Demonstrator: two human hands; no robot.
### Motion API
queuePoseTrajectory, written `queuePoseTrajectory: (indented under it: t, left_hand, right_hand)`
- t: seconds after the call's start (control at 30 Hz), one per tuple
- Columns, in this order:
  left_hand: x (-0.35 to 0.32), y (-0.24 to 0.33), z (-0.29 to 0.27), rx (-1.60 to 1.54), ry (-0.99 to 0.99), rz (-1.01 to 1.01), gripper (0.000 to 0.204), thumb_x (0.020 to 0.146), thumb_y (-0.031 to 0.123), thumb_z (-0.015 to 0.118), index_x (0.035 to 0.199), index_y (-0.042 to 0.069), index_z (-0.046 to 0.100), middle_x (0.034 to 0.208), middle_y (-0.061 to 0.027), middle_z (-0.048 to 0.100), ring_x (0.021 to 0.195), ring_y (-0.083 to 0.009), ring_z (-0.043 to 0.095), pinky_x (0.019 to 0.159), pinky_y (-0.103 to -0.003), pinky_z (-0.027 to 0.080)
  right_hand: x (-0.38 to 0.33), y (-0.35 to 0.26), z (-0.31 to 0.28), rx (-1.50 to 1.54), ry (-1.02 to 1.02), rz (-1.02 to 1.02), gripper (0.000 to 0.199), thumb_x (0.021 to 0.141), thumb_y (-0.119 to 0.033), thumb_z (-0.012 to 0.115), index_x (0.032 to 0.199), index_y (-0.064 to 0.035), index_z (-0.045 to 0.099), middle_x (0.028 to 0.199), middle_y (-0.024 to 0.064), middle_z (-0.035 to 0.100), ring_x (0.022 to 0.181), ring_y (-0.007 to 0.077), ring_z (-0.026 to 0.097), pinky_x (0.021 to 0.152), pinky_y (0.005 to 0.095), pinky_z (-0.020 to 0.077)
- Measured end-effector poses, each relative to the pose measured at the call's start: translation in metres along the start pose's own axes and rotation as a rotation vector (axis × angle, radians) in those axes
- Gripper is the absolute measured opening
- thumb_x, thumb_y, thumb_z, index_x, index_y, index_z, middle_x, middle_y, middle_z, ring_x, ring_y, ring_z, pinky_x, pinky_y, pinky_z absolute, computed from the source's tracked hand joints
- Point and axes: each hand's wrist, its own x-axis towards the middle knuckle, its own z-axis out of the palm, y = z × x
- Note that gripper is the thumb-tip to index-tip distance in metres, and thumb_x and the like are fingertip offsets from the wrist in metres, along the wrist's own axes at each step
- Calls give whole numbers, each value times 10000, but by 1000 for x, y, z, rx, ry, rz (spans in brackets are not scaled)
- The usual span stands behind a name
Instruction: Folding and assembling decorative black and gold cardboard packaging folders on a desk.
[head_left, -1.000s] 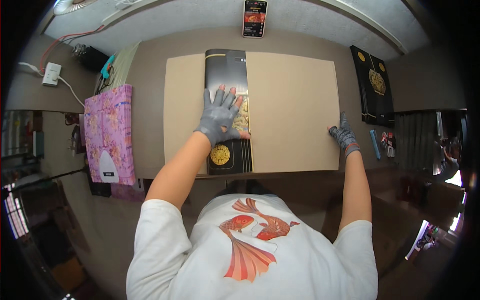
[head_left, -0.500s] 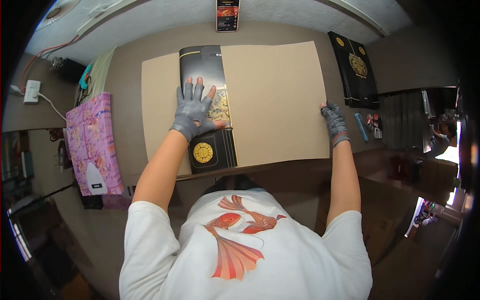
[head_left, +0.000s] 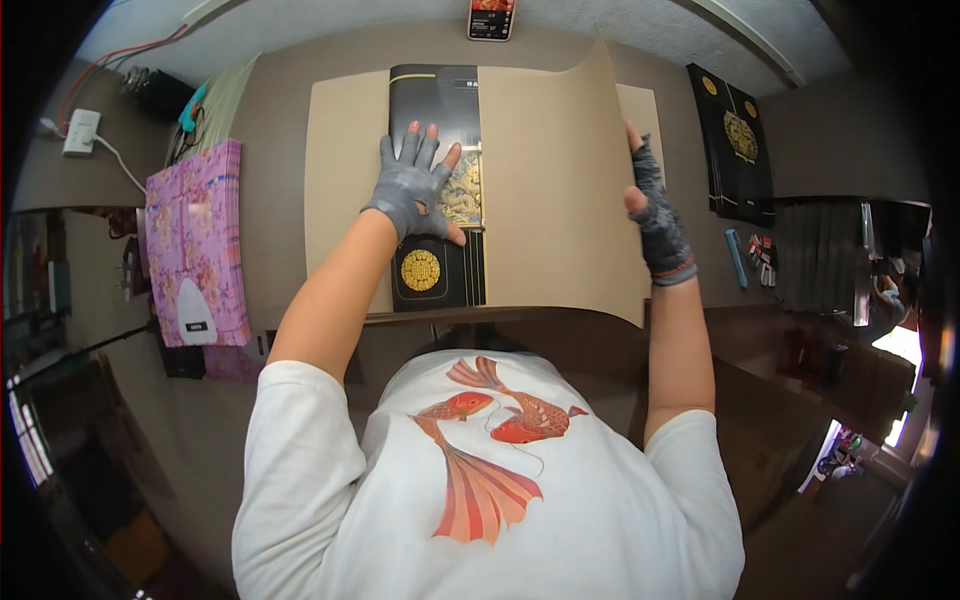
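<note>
Bare tabletop [head_left: 275,180] lies between the pink patterned stack [head_left: 195,240] on the left and the brown paper sheet [head_left: 560,190]; a black box [head_left: 735,140] blocks the right.

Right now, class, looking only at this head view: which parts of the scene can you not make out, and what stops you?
- Right half of the black box: covered by the lifted brown paper sheet.
- Right hand: its fingertips lie behind the paper's edge.
- Box under the left hand: its pattern is hidden by the glove.
- Small items right of the paper: too small to identify.
- Phone: cut off by the top edge.
</note>
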Motion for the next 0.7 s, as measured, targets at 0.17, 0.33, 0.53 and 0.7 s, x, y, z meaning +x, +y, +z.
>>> queuePoseTrajectory:
  t: [0.17, 0.33, 0.53, 0.7]
  left_hand:
    - [0, 2, 1, 13, 27, 1, 1466, 431, 942, 609, 1582, 134, 194, 1615, -257, 153, 1508, -427, 68, 1140, -666, 68]
    - [0, 2, 6, 9, 59, 8, 1472, 422, 937, 621, 1578, 127, 204, 1614, -261, 149, 1512, -419, 60, 1139, -668, 58]
    - [-3, 2, 6, 20, 34, 23, 1494, 403, 933, 633, 1580, 125, 193, 1616, -265, 134, 1513, -417, 55, 1140, -669, 54]
    - [-2, 5, 4, 38, 6, 16, 1509, 406, 937, 626, 1585, 121, 158, 1618, -266, 122, 1512, -418, 55, 1137, -672, 56]
  right_hand:
    - [-2, 32, 17, -99, 71, 21, 1093, 801, -616, 714, 1559, -23, 195, 1567, 214, 283, 1473, 306, 239, 1189, 415, 207]
    - [-6, 50, 9, -23, 146, 96, 1142, 792, -598, 729, 1578, -50, 108, 1578, 215, 243, 1470, 310, 228, 1180, 410, 235]
    - [-6, 76, 0, 27, 169, 99, 1130, 800, -591, 716, 1574, -37, 109, 1585, 215, 221, 1478, 320, 209, 1187, 423, 215]
    - [-2, 101, -6, 79, 159, 83, 1208, 769, -742, 659, 1569, -22, 110, 1578, 224, 228, 1467, 327, 228, 1187, 434, 223]
